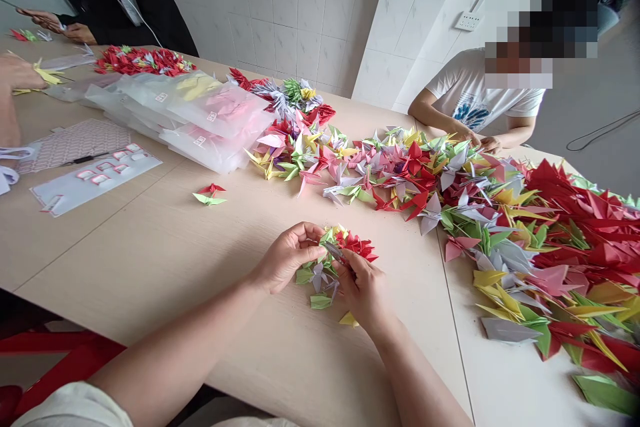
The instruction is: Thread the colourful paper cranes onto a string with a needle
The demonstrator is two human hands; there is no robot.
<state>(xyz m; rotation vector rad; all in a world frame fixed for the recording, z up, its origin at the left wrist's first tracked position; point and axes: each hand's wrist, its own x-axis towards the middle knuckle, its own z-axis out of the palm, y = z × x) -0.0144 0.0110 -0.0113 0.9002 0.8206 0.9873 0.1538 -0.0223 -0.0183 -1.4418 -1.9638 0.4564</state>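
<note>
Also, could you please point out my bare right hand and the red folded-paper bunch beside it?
Bare right hand (367,289): head view, back of the hand.
Red folded-paper bunch (357,244): head view, middle of its spikes.

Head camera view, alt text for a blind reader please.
A left hand and right hand work at a cluster of folded-paper shapes on a pale table, the right holding a small grey item. A colourful heap of similar shapes spreads behind and rightward, with translucent bags at back left and people seated beyond.
</note>
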